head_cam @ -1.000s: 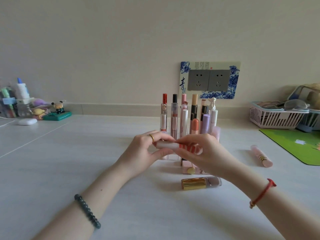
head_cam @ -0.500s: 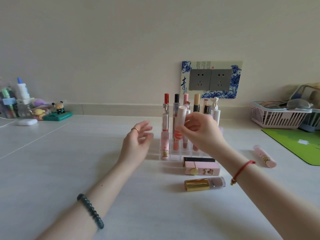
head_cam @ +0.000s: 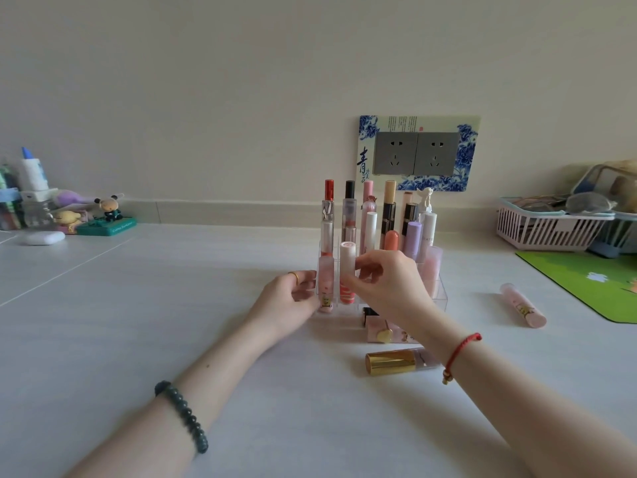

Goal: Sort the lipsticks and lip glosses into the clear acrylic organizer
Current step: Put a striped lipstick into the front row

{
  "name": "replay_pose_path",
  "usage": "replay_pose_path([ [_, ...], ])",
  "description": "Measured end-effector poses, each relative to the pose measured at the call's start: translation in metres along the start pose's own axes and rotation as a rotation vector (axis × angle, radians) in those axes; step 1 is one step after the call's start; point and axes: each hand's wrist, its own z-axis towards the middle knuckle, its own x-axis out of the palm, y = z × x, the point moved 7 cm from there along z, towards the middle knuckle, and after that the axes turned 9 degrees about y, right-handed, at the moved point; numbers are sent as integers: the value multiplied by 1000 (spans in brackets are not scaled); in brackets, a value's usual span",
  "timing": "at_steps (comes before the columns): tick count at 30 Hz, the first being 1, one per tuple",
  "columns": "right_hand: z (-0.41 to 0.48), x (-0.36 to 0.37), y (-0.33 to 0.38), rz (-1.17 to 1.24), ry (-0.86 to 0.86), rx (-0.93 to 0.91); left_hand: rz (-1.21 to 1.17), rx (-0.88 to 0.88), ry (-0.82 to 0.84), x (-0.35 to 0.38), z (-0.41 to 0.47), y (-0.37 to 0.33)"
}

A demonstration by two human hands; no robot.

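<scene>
White-capped, red-striped gloss stands upright in organizer, pinched by right hand; left hand grips its left edge.

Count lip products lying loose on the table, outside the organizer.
4: pink tube at right; gold-capped tube nearest; pink case and black tube before the organizer, partly hidden by the right hand. More may be hidden.

**Beads, a ring and a red cord**

Both forearms are bare. Lower left in the frame, the left wrist wears a bracelet of round dark green beads. A thin gold ring sits on a finger of the left hand. Right of centre, the right wrist carries a red cord bracelet with a small gold bead.
</scene>
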Motion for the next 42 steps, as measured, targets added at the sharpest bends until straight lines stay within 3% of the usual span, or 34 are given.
replay_pose_path([
  [22,-6,6,-5,-98,26,29,98,34,-20,-1,-2,-3],
  [29,-9,-45,3,19,67,-36,101,17,-29,-1,0,-1],
  [31,-15,-59,5,34,137,-72,156,30,-58,-3,-1,-3],
  [37,-50,-47,-3,-107,567,-82,334,201,-249,-24,-17,-30],
  [39,-56,-41,-1,-161,628,-99,287,272,-175,-20,-23,-39],
  [42,-60,-34,4,-192,672,-122,202,329,136,8,-33,-49],
])
